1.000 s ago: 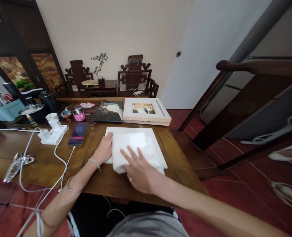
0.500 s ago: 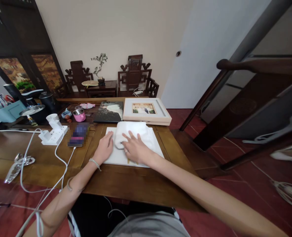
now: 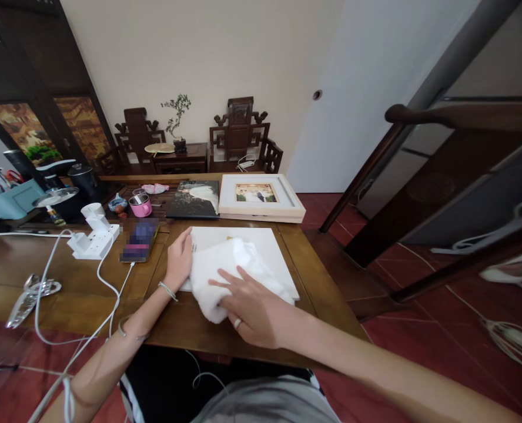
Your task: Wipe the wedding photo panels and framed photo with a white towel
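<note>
A white fluffy towel [image 3: 219, 264], folded into a pad, lies across the front part of a flat white board [image 3: 267, 241]. My right hand [image 3: 254, 305] is on top of it, fingers spread over the cloth and thumb side curled at its near edge, gripping it. A ring shows on that hand. Part of the towel hangs over the board's front edge. Along the board's left edge lies my left hand [image 3: 179, 255], its fingers stretched out and touching the side. A small gold mark shows on the board just above the towel.
Behind the board are a dark picture panel [image 3: 193, 200] and a pale framed photo [image 3: 287, 197]. To the left lie a phone [image 3: 140, 239] on a cable, a white power strip [image 3: 96, 241] and a pink mug [image 3: 140, 205]. A wooden chair [image 3: 446, 170] stands at the right.
My right hand has drawn the towel toward me, from the board's far part to its front edge. My left hand stays at the left edge, shifted slightly up.
</note>
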### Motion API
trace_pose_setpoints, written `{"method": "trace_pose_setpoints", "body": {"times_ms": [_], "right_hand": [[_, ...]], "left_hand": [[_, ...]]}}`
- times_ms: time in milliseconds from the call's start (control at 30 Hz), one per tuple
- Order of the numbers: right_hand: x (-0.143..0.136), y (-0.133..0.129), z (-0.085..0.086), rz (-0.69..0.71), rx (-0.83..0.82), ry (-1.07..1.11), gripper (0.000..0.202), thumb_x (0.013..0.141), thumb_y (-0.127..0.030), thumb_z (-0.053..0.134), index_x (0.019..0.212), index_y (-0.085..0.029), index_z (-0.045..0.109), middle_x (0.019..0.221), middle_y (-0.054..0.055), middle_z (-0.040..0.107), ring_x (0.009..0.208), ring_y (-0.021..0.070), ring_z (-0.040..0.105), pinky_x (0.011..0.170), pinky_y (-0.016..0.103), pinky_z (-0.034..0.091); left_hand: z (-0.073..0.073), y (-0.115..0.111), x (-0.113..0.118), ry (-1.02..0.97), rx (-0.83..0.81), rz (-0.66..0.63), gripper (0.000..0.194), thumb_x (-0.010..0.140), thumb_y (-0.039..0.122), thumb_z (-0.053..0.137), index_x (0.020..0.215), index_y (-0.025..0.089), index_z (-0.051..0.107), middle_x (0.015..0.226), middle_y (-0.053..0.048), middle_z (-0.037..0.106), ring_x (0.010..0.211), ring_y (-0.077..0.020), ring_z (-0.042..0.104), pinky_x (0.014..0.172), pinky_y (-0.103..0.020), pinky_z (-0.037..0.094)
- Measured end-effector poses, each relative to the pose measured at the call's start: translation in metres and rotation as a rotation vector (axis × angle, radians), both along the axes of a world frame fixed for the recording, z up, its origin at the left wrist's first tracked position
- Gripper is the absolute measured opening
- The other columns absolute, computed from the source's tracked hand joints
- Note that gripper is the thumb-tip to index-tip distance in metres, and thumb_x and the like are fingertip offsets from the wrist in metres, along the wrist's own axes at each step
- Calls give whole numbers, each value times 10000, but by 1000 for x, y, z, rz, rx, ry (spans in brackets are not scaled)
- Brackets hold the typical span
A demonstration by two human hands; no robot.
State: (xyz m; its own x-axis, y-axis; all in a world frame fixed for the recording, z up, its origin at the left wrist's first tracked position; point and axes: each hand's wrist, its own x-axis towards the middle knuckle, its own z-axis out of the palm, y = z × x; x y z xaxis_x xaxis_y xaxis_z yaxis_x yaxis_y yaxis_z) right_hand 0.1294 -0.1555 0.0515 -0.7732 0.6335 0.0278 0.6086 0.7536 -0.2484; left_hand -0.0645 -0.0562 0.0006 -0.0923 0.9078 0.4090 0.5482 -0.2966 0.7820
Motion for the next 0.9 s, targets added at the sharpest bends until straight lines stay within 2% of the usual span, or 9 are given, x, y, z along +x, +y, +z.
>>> {"method": "trace_pose_setpoints", "body": {"times_ms": [100,200,267,367,433,533,600,767,900], "right_hand": [[17,13,2,-73,-19,11,284,796,-100,476,994,-142,675,1323,181,559,1351,307,361,1096,519,273],[25,47,-1,-175,35,4,322,849,-113,417,1075,-118,645,1306,207,555,1316,310,410,1060,479,319],[23,74,-3,-239,59,20,354,876,-117,370,1121,-116,625,1273,192,576,1226,299,505,1006,438,367],[3,107,-2,-299,44,40,378,897,-133,330,1161,-116,601,1148,165,645,1060,278,602,895,383,419],[-17,121,0,-299,43,53,376,903,-144,322,1150,-128,605,1115,143,666,1047,272,601,879,365,411],[-41,128,1,-281,54,68,360,894,-149,345,1132,-151,615,1122,118,671,1078,267,578,906,359,376],[-45,128,1,-282,57,74,351,892,-156,355,1122,-149,620,1115,120,673,1054,263,587,893,347,375],[-7,127,2,-318,42,71,349,882,-132,335,1041,-126,646,1026,119,696,932,238,626,802,291,413],[41,115,-7,-389,52,59,405,884,-105,278,1089,-105,628,1065,140,683,1005,261,611,880,351,416]], "left_hand": [[-1,-2,1,144,9,-39,357,901,225,430,1192,143,619,1260,-88,636,1185,-220,583,1057,-393,426],[-5,-2,3,275,23,-93,362,873,168,417,1157,126,638,1278,-106,620,1214,-229,562,1081,-405,403],[-7,-3,4,332,20,-140,364,870,156,402,1133,135,652,1271,-105,625,1225,-233,553,1086,-417,396],[-5,-4,5,405,12,-200,356,862,145,405,1102,164,667,1248,-92,641,1249,-246,530,1082,-441,393],[-2,-6,6,445,17,-224,341,862,138,408,1062,175,681,1225,-93,652,1223,-256,550,1057,-439,416],[3,-8,6,478,9,-235,310,857,132,414,980,171,697,1093,-109,697,1051,-260,644,970,-420,483],[3,-8,5,485,10,-241,308,854,126,414,976,168,693,1064,-110,702,1005,-258,658,948,-417,495],[-4,-7,4,482,7,-227,345,856,126,412,1106,120,650,1277,-146,609,1259,-271,517,1083,-439,387],[-9,-5,4,480,-9,-218,359,863,134,400,1134,85,630,1304,-174,584,1296,-275,478,1107,-454,358]]}}
